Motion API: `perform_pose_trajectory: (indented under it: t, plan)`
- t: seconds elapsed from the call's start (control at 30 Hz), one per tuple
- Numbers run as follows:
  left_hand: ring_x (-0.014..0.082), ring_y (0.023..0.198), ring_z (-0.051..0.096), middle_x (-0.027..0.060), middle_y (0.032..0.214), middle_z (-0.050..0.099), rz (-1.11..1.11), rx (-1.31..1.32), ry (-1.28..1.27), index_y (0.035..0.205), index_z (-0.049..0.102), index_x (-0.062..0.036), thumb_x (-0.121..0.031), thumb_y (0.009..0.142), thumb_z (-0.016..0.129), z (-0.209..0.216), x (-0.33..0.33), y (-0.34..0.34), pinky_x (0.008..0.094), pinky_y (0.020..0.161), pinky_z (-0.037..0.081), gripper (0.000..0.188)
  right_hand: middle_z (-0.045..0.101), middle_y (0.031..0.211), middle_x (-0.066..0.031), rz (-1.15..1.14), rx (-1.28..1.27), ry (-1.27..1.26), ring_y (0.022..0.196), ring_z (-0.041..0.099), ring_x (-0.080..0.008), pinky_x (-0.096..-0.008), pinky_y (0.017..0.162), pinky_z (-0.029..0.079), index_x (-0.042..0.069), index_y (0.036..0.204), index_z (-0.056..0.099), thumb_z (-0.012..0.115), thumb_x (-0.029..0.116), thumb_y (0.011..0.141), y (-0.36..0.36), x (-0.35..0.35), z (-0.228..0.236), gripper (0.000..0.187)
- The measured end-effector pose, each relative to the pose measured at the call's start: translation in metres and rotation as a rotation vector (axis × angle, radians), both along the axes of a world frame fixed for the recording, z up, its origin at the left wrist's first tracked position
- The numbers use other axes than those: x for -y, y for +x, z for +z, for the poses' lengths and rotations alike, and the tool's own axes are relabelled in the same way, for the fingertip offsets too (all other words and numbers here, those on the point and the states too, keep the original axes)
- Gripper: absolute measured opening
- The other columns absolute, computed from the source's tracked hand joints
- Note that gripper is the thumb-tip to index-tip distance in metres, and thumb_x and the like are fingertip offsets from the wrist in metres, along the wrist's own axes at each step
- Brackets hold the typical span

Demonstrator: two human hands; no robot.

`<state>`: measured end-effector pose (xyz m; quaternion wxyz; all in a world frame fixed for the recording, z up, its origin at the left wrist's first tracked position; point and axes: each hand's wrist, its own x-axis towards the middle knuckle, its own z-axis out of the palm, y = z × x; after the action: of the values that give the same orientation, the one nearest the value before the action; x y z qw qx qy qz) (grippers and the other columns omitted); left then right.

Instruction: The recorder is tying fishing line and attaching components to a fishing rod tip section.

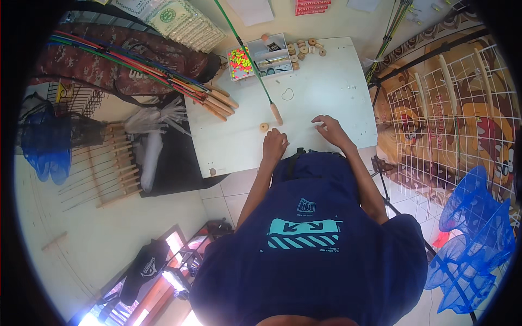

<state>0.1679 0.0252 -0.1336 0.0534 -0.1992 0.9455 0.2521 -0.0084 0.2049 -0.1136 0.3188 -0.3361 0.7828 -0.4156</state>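
My left hand (274, 144) is at the near edge of the white table (326, 76), its fingers curled together; anything in them is too small to make out. A small wooden spool (264, 127) sits on the tabletop just beyond its knuckles. Farther right, my right hand (329, 130) hovers over the table edge with thumb and fingers apart, and nothing shows in it. Between and beyond the hands lies a thin green fishing rod (261, 81) with a wooden handle (276, 114) pointing toward me. A loop of dark thread (287, 94) rests past the handle.
A compartment box (289, 41) with pink and yellow beads (240, 62) stands at the back, beside several wooden spools (304, 49). Bundled rods with wooden handles (220, 103) overhang the left side. A white wire rack (435, 108) and blue nets (467, 239) are at right.
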Motion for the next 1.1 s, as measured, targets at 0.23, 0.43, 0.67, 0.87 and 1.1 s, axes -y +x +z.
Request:
perform_pose_trajectory:
  t: [0.23,0.43,0.67,0.87,1.1]
  plan:
    - [0.0137,0.069,0.062,0.0074,0.075,0.069,0.199,-0.263,0.514,0.082,0.069,-0.0028,-0.014,0.08,0.073,0.054,0.012,-0.01,0.0301,0.072,0.048,0.012,0.061,0.119,-0.0132,0.211,0.011,-0.115,0.106,0.06,-0.0272,-0.0354,0.091,0.049,0.005,0.117,0.058,0.06,0.009,0.087,0.014,0.029,0.038,0.03]
    - [0.0101,0.063,0.061,0.0063,0.073,0.066,0.234,-0.33,0.874,0.084,0.067,0.0003,-0.011,0.082,0.072,0.116,0.046,-0.008,0.0246,0.062,0.047,0.012,0.066,0.074,-0.0053,0.285,0.376,-0.192,0.062,0.058,-0.012,-0.0296,0.061,0.047,0.005,0.094,0.067,0.059,0.02,0.091,0.024,0.063,0.083,0.018]
    - [0.0048,0.065,0.057,0.0023,0.074,0.064,0.454,-0.301,0.809,0.086,0.068,-0.0006,-0.009,0.083,0.072,0.159,0.085,0.021,0.0177,0.052,0.036,0.01,0.041,0.061,0.0073,-0.255,0.432,-0.258,0.053,0.034,-0.0013,-0.0194,0.047,0.027,0.009,0.093,0.063,0.055,0.019,0.095,-0.02,0.048,0.135,0.013]
    - [0.0081,0.068,0.059,0.0027,0.075,0.064,0.54,-0.355,0.656,0.085,0.067,0.0015,-0.009,0.082,0.073,0.171,0.112,0.047,0.0211,0.064,0.044,0.012,0.03,0.06,0.0089,-0.803,0.482,-0.601,0.05,0.026,-0.001,-0.0185,0.043,0.02,0.008,0.102,0.059,0.055,0.024,0.097,-0.064,0.011,0.105,0.017]
    - [0.0013,0.065,0.047,-0.0016,0.073,0.061,0.666,-0.446,0.575,0.087,0.068,-0.0012,-0.009,0.084,0.07,0.17,0.141,0.095,0.0182,0.058,0.031,0.009,0.032,0.064,0.0079,-0.958,0.398,-0.77,0.051,0.027,-0.0017,-0.0184,0.043,0.019,0.007,0.098,0.059,0.056,0.023,0.097,-0.095,-0.024,0.104,0.016]
